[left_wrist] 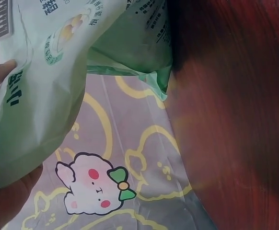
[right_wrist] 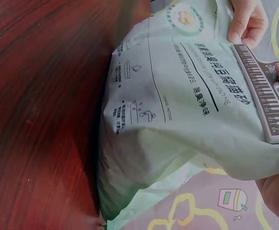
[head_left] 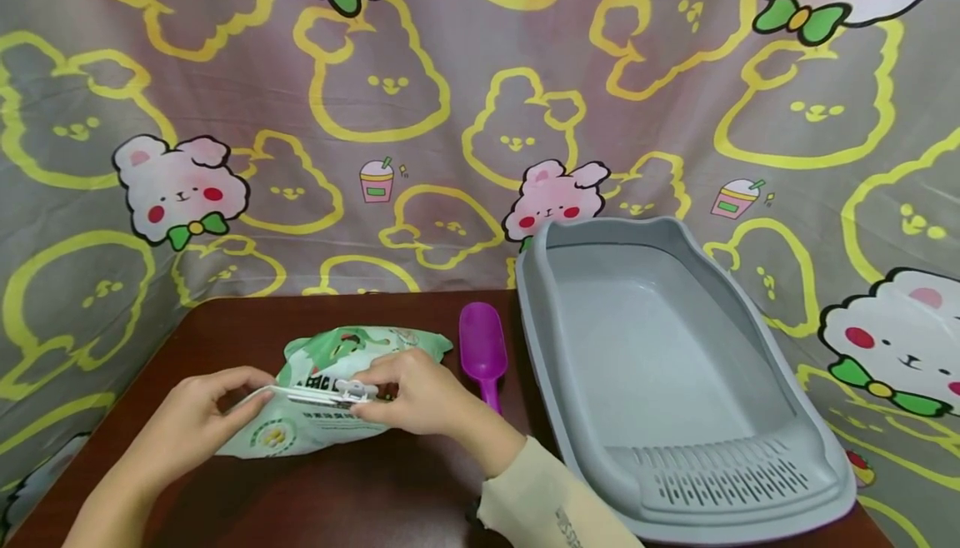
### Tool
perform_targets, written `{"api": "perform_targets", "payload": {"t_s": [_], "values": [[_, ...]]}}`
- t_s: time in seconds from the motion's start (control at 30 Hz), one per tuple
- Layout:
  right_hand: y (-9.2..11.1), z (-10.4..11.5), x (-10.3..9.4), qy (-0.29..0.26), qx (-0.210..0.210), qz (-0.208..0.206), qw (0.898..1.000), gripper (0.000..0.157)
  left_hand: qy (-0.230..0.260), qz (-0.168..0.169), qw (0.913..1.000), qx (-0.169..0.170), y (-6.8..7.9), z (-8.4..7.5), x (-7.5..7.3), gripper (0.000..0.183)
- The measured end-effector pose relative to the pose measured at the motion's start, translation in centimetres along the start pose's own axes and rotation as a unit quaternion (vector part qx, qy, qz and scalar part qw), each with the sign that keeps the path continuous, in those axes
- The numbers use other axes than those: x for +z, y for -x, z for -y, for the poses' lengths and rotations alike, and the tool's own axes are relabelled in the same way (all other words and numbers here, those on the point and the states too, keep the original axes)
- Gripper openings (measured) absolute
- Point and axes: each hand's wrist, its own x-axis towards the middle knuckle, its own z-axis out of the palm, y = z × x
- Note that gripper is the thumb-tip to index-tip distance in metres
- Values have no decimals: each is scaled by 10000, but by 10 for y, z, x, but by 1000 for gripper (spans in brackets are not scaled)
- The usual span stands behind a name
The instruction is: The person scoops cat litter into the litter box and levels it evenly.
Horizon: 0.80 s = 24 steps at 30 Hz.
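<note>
A pale green bag of cat litter (head_left: 330,435) lies on the table, its top edge folded up toward me. My left hand (head_left: 198,415) pinches that edge near its left end, thumb on one side and fingers on the other, as the left wrist view also shows at the bag (left_wrist: 48,110). A bag clip (right_wrist: 261,91) patterned like piano keys lies along the bag's top edge. My right hand (head_left: 416,390) grips the clip at its right end, thumb below and fingers above. In the right wrist view, left-hand fingertips (right_wrist: 236,36) press the bag beside the clip's other end.
A purple scoop (head_left: 483,344) lies right of the bag, handle toward me. Farther right stands a large grey litter box (head_left: 645,348) with a slotted front ledge. The dark red-brown table (head_left: 247,506) ends against a curtain (head_left: 450,115) printed with cartoon bears.
</note>
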Motion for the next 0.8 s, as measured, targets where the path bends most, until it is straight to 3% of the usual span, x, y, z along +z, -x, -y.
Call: {"api": "perform_targets", "payload": {"t_s": [0.2, 0.53, 0.8], "values": [[5, -3, -5, -45, -87, 77, 9999, 25, 183, -25, 9998, 63, 6, -4, 0, 19], [11, -7, -14, 18, -453, 43, 9990, 25, 156, -194, 9977, 626, 4, -11, 5, 28], [13, -5, -16, 85, -680, 95, 9976, 24, 512, -152, 9972, 515, 8, -7, 5, 23]]}}
